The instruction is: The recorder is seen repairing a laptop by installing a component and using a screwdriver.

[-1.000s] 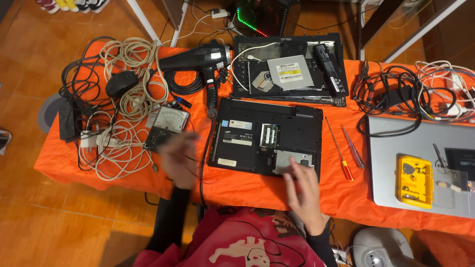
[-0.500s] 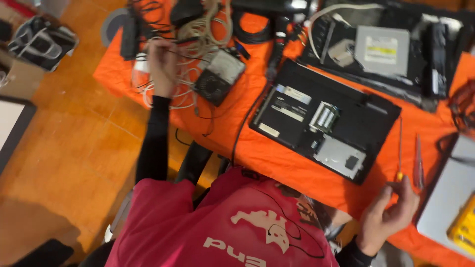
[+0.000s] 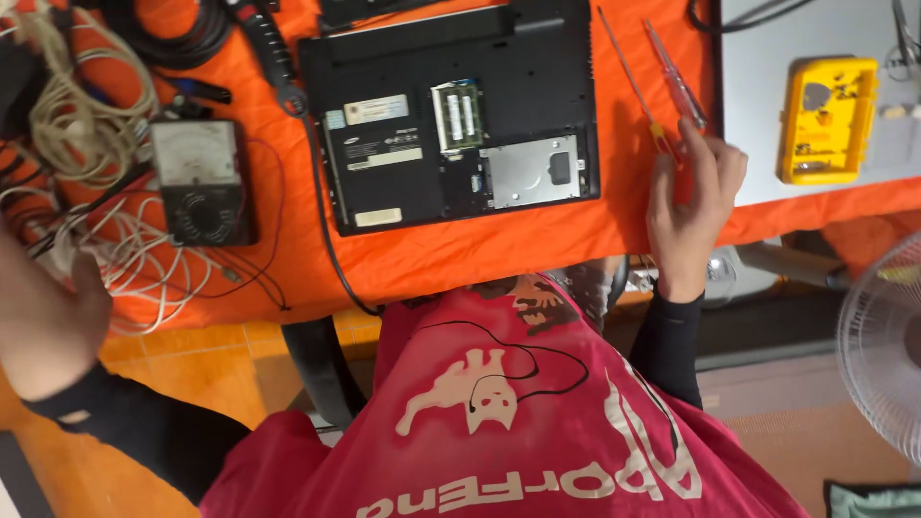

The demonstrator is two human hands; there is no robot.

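A black laptop [image 3: 451,144] lies upside down on the orange table cover [image 3: 480,254], with its memory sticks [image 3: 456,113] and silver drive [image 3: 532,173] exposed. To its right lie two thin screwdrivers, one yellow-handled [image 3: 628,77] and one red [image 3: 676,82]. My right hand [image 3: 691,201] rests at the table's front edge, its fingertips on the screwdrivers' handle ends and the fingers fairly straight. My left hand [image 3: 48,317] is blurred at the far left, partly cut off, beside a tangle of white cables [image 3: 134,259]. I cannot make out its fingers.
A black analog multimeter [image 3: 201,182] sits left of the laptop, with a black cable [image 3: 321,221] running off the table edge. A yellow case [image 3: 827,120] lies on a grey laptop lid [image 3: 758,115] at right. A white fan [image 3: 883,345] stands on the floor.
The view has swung back and closer over the table. My right hand moved up onto the screwdriver handles. My left hand left the cable pile and dropped toward the table's left front edge.
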